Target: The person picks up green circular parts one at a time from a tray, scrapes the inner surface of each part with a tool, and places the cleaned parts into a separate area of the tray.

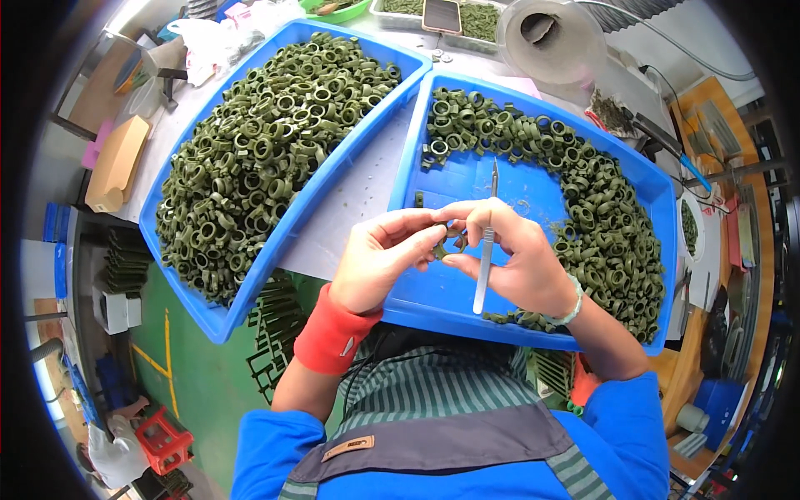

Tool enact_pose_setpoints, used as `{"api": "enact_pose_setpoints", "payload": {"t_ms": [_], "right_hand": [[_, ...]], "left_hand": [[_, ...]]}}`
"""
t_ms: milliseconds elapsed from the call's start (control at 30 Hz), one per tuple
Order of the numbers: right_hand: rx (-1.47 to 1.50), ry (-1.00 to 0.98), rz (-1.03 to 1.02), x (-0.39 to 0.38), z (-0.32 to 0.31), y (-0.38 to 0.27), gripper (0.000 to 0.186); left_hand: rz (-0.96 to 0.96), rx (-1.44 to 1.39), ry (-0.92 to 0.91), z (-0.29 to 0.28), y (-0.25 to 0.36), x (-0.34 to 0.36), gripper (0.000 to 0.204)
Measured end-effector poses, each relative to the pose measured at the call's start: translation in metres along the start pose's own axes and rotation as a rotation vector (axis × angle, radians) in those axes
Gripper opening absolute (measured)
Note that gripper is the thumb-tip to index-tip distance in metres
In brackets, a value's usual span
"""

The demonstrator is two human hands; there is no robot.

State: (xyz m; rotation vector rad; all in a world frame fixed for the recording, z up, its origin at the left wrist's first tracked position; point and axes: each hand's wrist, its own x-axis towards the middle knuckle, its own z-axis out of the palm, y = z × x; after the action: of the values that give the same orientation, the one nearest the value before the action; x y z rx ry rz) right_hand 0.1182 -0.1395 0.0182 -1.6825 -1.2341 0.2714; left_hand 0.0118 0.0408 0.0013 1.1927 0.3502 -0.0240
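My left hand (pixel 387 254), with a red band on the wrist, pinches a small olive-green ring part (pixel 452 243) over the right blue tray (pixel 433 292). My right hand (pixel 517 258) grips a steel scalpel (pixel 483 292), blade pointing away from me, and its fingers also touch the ring, partly hiding it. Many similar ring parts (pixel 608 242) lie along the back and right of that tray.
A left blue tray (pixel 218 325) is heaped with green rings. Behind are tubs (pixel 475 21) of small parts, a phone (pixel 442 15) and a large metal duct (pixel 546 42). A cardboard box (pixel 117 162) stands left; a blue-handled tool (pixel 692 171) lies right.
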Motion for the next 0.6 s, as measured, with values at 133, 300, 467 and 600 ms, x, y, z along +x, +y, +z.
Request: {"api": "enact_pose_setpoints", "payload": {"t_ms": [133,300,467,600], "right_hand": [[0.537,0.11,0.269,-0.007,0.002,0.002,0.015],[0.708,0.177,0.466,-0.006,-0.007,0.002,0.024],[0.614,0.09,0.529,-0.011,-0.005,0.001,0.022],[-0.047,0.214,0.037,-0.01,-0.002,0.006,0.029]], "left_hand": [[0.031,-0.088,0.02,0.002,-0.001,-0.002,0.023],[0.026,-0.129,0.076,0.007,0.001,-0.007,0.019],[0.147,-0.074,0.045,0.011,-0.004,-0.006,0.02],[0.03,-0.144,0.023,0.013,-0.001,-0.009,0.021]]}}
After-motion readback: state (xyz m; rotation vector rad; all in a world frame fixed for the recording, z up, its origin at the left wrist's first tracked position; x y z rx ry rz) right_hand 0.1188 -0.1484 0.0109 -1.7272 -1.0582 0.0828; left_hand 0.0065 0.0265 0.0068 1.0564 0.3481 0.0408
